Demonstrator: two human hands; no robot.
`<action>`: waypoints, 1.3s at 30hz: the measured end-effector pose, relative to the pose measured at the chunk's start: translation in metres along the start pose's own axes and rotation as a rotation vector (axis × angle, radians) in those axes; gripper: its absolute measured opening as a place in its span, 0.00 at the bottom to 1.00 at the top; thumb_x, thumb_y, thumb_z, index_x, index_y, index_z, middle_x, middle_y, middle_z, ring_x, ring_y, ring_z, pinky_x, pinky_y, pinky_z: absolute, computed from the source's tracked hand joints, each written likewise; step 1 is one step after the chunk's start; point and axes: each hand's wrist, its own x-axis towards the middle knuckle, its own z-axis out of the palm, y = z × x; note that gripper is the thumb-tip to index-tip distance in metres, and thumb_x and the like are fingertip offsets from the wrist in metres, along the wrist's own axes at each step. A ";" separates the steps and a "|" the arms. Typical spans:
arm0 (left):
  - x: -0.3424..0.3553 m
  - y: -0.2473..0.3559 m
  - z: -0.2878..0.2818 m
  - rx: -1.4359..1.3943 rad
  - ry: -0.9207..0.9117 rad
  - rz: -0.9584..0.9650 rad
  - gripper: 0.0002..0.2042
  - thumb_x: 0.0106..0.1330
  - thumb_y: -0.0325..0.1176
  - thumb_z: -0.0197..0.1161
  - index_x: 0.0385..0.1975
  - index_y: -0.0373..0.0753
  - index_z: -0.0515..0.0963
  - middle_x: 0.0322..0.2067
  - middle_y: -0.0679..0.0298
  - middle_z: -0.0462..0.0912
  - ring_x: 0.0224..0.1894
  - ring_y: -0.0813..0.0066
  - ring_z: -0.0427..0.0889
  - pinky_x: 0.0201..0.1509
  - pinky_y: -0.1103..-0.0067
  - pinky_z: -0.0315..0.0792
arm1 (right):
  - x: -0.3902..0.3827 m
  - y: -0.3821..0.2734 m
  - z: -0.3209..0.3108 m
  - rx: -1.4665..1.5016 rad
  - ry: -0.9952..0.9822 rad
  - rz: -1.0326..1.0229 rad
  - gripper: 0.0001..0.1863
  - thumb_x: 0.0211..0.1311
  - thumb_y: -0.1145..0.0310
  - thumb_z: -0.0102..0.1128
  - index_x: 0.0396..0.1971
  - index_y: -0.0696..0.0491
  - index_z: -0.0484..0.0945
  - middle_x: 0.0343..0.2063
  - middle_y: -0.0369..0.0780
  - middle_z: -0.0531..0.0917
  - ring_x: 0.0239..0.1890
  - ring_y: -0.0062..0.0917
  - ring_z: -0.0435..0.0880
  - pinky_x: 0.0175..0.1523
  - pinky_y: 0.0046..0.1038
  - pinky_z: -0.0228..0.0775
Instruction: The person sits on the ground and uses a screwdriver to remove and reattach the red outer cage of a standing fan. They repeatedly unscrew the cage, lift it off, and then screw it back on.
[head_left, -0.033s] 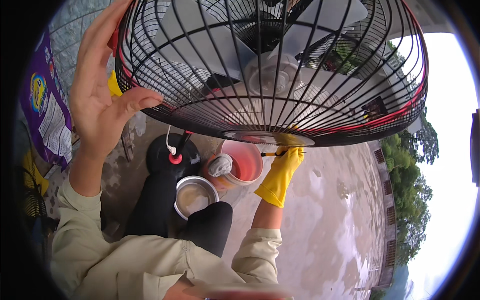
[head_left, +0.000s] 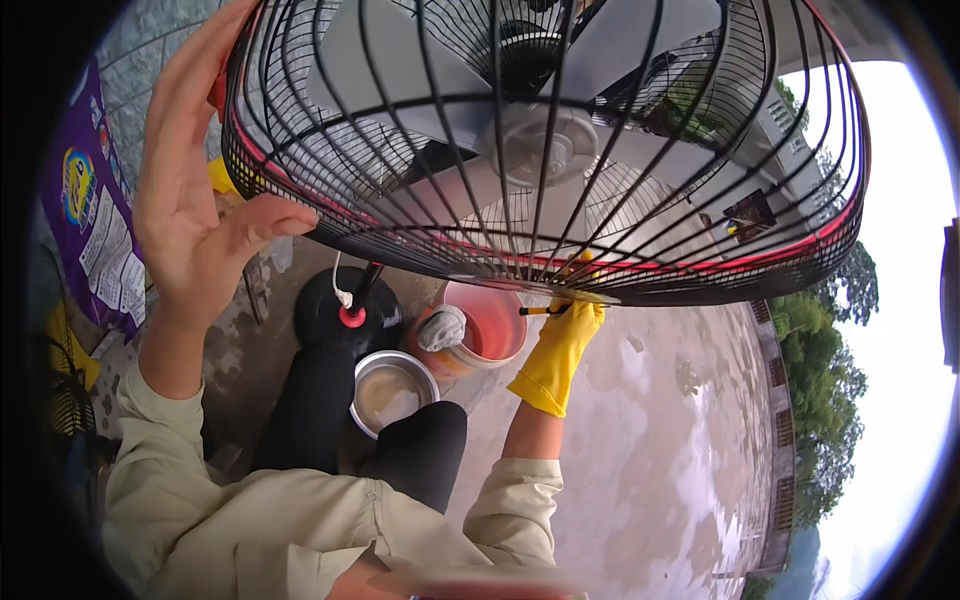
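Note:
A fan head with a black wire guard (head_left: 350,240), red trim and grey blades (head_left: 395,75) fills the upper part of the view. My bare left hand (head_left: 195,235) grips the guard's left rim, thumb at the lower edge and fingers stretched up along the side. Under the guard's bottom edge, my right hand (head_left: 577,335) wears a yellow rubber glove and is closed round what looks like a screwdriver (head_left: 536,311). Only its black-and-yellow handle end pokes out; the guard and glove hide the tip. Behind the front wires the hub (head_left: 545,145) shows.
The fan's round black base (head_left: 325,310) stands on the wet floor (head_left: 640,450). Beside it are a pink bucket (head_left: 505,320) with a grey rag (head_left: 441,328) on its rim and a metal basin (head_left: 420,365) of cloudy water between my knees. A purple bag (head_left: 85,190) lies far left.
The front of the guard has tilted and its lower edge has dropped slightly. My left hand has shifted a little left with the rim. The right hand has barely moved.

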 end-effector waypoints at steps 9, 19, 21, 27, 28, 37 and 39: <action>-0.061 0.084 -0.037 0.103 -0.242 -0.147 0.41 0.58 0.52 0.64 0.60 0.22 0.58 0.54 0.47 0.64 0.56 0.53 0.70 0.60 0.64 0.67 | -0.052 0.009 -0.086 0.261 -0.101 0.214 0.19 0.68 0.61 0.53 0.51 0.58 0.74 0.41 0.44 0.82 0.28 0.21 0.76 0.18 0.17 0.58; -0.076 0.108 -0.033 -0.057 -0.220 -0.133 0.41 0.52 0.51 0.71 0.57 0.26 0.62 0.51 0.49 0.68 0.53 0.57 0.73 0.59 0.66 0.69 | -0.129 -0.032 -0.176 0.372 -0.092 0.367 0.23 0.68 0.59 0.53 0.54 0.60 0.72 0.45 0.45 0.81 0.37 0.25 0.79 0.20 0.18 0.62; -0.079 0.103 -0.024 -0.110 -0.289 -0.248 0.36 0.52 0.43 0.72 0.56 0.28 0.63 0.51 0.49 0.69 0.54 0.57 0.73 0.61 0.65 0.67 | -0.133 -0.031 -0.180 0.377 -0.111 0.397 0.23 0.68 0.58 0.53 0.54 0.60 0.71 0.46 0.45 0.81 0.38 0.25 0.80 0.21 0.18 0.63; -0.138 0.050 0.017 -0.302 -0.520 -0.349 0.32 0.46 0.31 0.75 0.52 0.37 0.67 0.53 0.55 0.72 0.61 0.56 0.69 0.64 0.66 0.64 | -0.149 -0.049 -0.210 0.265 -0.117 0.485 0.26 0.68 0.57 0.53 0.56 0.61 0.70 0.48 0.46 0.80 0.44 0.28 0.82 0.22 0.19 0.66; -0.153 0.040 0.020 -0.293 -0.566 -0.361 0.32 0.46 0.33 0.75 0.53 0.37 0.67 0.54 0.55 0.71 0.62 0.55 0.68 0.64 0.66 0.63 | -0.153 -0.052 -0.213 0.219 -0.110 0.510 0.26 0.68 0.56 0.53 0.56 0.62 0.69 0.49 0.46 0.80 0.45 0.28 0.82 0.22 0.19 0.67; -0.244 0.003 0.022 -0.256 -0.857 -0.499 0.36 0.58 0.47 0.66 0.63 0.37 0.60 0.64 0.54 0.60 0.65 0.53 0.64 0.64 0.68 0.64 | -0.189 -0.038 -0.204 -0.380 0.091 0.706 0.20 0.55 0.75 0.63 0.50 0.58 0.77 0.39 0.39 0.85 0.13 0.15 0.70 0.17 0.16 0.60; -0.262 -0.006 0.005 -0.193 -0.989 -0.382 0.40 0.55 0.42 0.68 0.66 0.37 0.56 0.66 0.54 0.57 0.65 0.52 0.63 0.65 0.68 0.64 | -0.197 -0.038 -0.193 -0.393 0.169 0.711 0.21 0.50 0.77 0.67 0.48 0.57 0.79 0.39 0.36 0.86 0.10 0.12 0.63 0.13 0.17 0.56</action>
